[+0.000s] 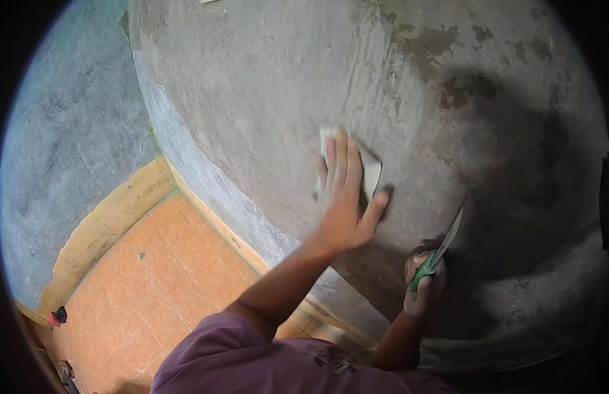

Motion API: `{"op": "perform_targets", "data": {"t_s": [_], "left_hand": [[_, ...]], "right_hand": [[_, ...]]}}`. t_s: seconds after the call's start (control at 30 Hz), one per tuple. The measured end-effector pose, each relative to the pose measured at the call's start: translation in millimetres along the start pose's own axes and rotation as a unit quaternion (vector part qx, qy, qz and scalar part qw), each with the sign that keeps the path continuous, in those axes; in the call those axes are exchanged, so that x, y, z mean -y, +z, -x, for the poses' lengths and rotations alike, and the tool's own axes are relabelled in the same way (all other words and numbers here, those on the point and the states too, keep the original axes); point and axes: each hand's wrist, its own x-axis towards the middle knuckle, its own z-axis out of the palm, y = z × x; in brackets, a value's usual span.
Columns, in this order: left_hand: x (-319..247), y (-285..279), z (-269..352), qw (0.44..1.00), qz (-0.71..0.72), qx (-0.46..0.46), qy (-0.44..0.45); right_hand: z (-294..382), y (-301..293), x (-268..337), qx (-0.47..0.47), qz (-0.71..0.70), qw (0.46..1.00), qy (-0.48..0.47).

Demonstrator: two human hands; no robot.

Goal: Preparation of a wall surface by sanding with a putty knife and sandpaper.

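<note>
My left hand (341,197) lies with spread fingers over a pale, flat sheet (372,175), probably sandpaper, pressed against a grey plastered wall (265,108). The fingers cover most of the sheet, and the hand is slightly blurred. Lower right, my right hand (422,285) is closed around the green handle of a knife-like tool (449,234), perhaps a scraper. Its narrow metal blade points up and to the right, close to the wall. Dark, rough patches (432,44) mark the wall's upper right.
Orange floor tiles (176,256) lie at lower left, edged by a yellowish skirting band (112,212). A bluish-grey wall (78,113) meets the plastered wall at a corner. A small red and black object (58,316) sits by the skirting. My shadow darkens the wall at right.
</note>
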Motion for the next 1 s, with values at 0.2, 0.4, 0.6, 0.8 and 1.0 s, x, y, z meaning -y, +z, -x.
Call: {"op": "perform_targets", "data": {"t_s": [0.2, 0.4, 0.6, 0.8, 1.0], "left_hand": [[8, -5, 6, 1.0, 0.002, 0.015, -0.013], [6, -5, -8, 0.999, 0.012, -0.029, 0.004], [7, -6, 4, 1.0, -0.001, 0.027, -0.003], [8, -6, -13, 0.999, 0.01, -0.007, 0.051], [6, -6, -2, 0.998, -0.006, 0.044, 0.052]], "right_hand": [[-6, 3, 6, 0.005, 0.004, 1.0, 0.013], [-5, 5, 7, 0.002, 0.015, 1.0, 0.016], [-8, 9, 7, -0.001, 0.024, 0.999, 0.027], [-6, 10, 9, -0.009, 0.035, 0.999, 0.04], [-11, 12, 16, -0.01, 0.028, 0.998, 0.056]]}}
